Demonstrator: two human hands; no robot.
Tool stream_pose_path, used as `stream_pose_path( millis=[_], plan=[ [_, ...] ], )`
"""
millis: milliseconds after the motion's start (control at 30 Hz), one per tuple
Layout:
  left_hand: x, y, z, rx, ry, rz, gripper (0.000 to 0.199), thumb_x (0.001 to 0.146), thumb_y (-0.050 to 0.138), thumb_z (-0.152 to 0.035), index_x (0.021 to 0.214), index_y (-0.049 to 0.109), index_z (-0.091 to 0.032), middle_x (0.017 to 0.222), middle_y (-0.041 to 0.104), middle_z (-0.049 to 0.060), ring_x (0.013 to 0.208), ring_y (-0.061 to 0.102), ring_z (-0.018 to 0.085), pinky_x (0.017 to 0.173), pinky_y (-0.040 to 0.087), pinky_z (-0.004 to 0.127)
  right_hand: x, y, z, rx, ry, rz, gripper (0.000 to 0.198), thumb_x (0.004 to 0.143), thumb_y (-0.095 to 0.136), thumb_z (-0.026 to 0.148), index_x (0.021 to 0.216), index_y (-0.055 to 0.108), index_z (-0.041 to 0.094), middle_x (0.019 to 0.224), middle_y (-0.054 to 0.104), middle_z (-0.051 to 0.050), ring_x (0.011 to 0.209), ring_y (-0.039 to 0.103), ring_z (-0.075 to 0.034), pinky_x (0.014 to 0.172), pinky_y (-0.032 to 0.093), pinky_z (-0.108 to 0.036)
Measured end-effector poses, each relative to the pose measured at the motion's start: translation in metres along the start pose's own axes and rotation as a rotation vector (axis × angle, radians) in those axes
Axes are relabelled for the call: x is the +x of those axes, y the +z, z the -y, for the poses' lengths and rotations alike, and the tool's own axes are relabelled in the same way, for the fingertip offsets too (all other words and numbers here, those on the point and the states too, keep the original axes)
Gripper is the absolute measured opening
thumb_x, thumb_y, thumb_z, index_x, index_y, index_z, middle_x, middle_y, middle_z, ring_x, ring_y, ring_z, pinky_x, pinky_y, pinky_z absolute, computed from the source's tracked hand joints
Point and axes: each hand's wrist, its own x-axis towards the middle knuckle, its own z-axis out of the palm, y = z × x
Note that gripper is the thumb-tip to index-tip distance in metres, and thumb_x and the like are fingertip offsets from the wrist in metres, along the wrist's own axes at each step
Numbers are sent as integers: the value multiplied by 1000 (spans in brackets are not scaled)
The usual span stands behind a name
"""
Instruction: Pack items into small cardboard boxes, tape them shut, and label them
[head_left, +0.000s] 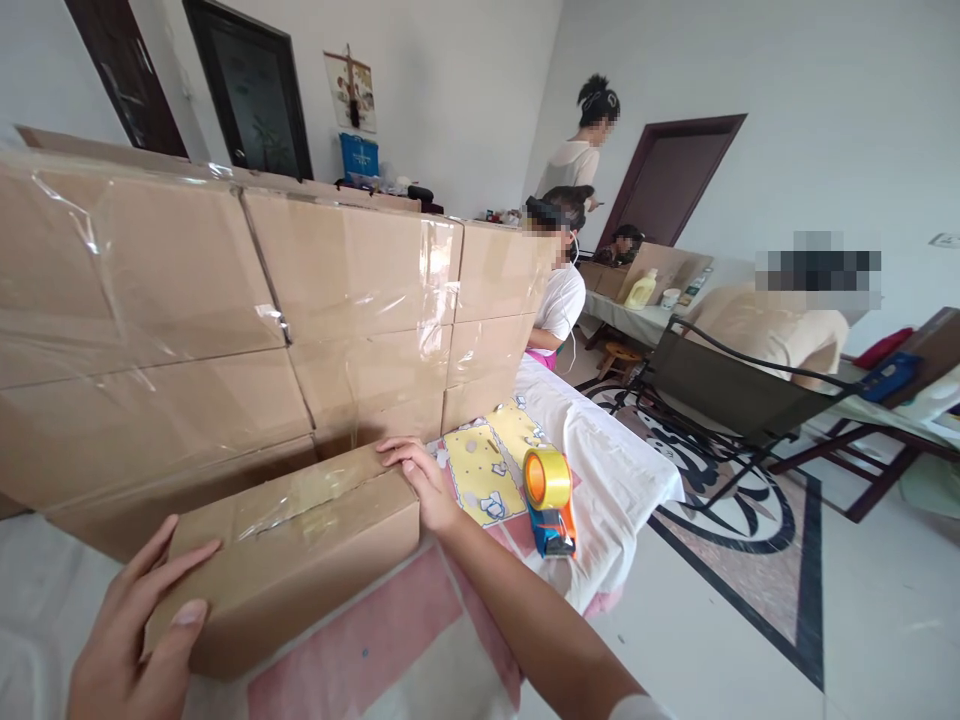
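Observation:
A long, closed cardboard box [300,540] with clear tape along its top seam lies on the cloth-covered table in front of me. My left hand [139,625] grips its near left end, fingers over the top and thumb on the front edge. Around the far right end is my right hand [420,480], its fingers resting on the top and its palm against the end. Just right of that hand, a tape dispenser [551,505] with a yellow roll rests on the cloth.
Stacked, taped cardboard boxes [360,280] form a wall directly behind the held box. A yellow patterned cloth [480,470] lies over the white tablecloth [600,450]. Several people are across the room, one in a dark folding chair [735,400]. The table's right edge drops to a tiled floor.

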Motion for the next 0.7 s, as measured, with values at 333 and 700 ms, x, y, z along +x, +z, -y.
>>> stream_pose_path(
  millis=[333,700],
  plan=[
    [-1,7,-12,-4,-41,-76,29,78,61,-48,104,71,-39,155,55,-7,147,47,36,127,29,58,1,0,5,-19,-22,9,56,100,37,72,91,65,25,118,71,-10,122,62,-25,112,45,-43],
    [-7,13,-10,-75,-72,-88,32,82,59,-46,110,70,-35,160,50,-2,151,41,35,128,26,58,-7,4,6,37,18,-43,59,98,37,75,99,69,25,131,70,-11,130,60,-26,118,41,-44]
  ],
)
